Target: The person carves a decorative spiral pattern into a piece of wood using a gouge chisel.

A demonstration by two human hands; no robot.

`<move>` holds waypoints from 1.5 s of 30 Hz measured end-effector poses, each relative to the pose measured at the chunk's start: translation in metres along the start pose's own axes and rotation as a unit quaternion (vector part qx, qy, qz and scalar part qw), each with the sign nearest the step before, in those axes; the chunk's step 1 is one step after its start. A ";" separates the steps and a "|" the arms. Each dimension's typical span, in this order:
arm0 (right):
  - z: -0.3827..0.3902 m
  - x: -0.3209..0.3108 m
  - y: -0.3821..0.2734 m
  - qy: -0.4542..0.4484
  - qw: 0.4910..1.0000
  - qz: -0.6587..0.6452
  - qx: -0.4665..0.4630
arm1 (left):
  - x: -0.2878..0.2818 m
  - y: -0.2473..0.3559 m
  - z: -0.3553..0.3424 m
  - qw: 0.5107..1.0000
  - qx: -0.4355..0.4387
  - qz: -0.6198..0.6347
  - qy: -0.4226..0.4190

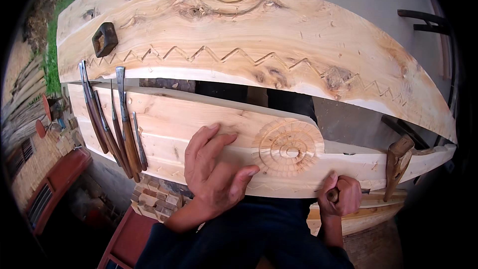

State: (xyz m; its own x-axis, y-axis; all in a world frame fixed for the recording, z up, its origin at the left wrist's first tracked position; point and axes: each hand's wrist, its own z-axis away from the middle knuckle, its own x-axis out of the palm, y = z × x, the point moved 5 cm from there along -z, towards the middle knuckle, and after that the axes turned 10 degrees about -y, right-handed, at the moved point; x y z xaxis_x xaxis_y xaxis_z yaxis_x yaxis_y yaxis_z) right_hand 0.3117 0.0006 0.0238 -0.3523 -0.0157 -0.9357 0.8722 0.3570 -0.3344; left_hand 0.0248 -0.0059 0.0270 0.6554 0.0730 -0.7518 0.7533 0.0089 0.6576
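My left hand [211, 172] lies over the near wooden board [164, 119] with its fingers spread, and nothing is in it. To its right, a round spiral carving [290, 148] with a notched rim stands out on the board. At the board's near edge my right hand [344, 195] is closed around a wood-handled chisel [332, 195]. The round butt of its handle shows between thumb and fingers, and a bit of dark blade sticks out on the right. Just beyond that hand, a wooden mallet [397, 167] leans across the board.
Several chisels [119, 124] lie side by side across the near board's left part. On the far board [298, 35], with its zigzag groove and spiral, sits a dark hollow block [105, 40]. A gap separates the boards. Small wood blocks [155, 200] are stacked below, near a red bench [127, 236].
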 end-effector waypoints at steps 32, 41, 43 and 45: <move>0.004 -0.054 -0.027 0.166 0.977 -0.134 0.021 | 0.025 0.076 0.083 0.972 0.230 0.053 0.004; -0.054 -0.024 -0.155 0.045 0.889 -0.339 -0.305 | 0.007 0.039 0.027 0.968 0.172 0.175 0.058; -0.062 -0.022 -0.177 0.054 0.866 -0.306 -0.392 | -0.003 0.024 0.017 0.968 0.151 0.195 0.048; -0.070 -0.010 -0.187 0.061 0.859 -0.295 -0.415 | -0.014 0.022 0.006 0.956 0.142 0.247 0.069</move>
State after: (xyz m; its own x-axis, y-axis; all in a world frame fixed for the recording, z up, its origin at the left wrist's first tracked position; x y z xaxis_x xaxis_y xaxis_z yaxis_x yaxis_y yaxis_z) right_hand 0.1279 -0.0007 0.1035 -0.7259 -0.3430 -0.5962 0.0054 0.8639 -0.5036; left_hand 0.0331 -0.0127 0.0517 0.9365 0.1291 -0.3262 0.3507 -0.3294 0.8766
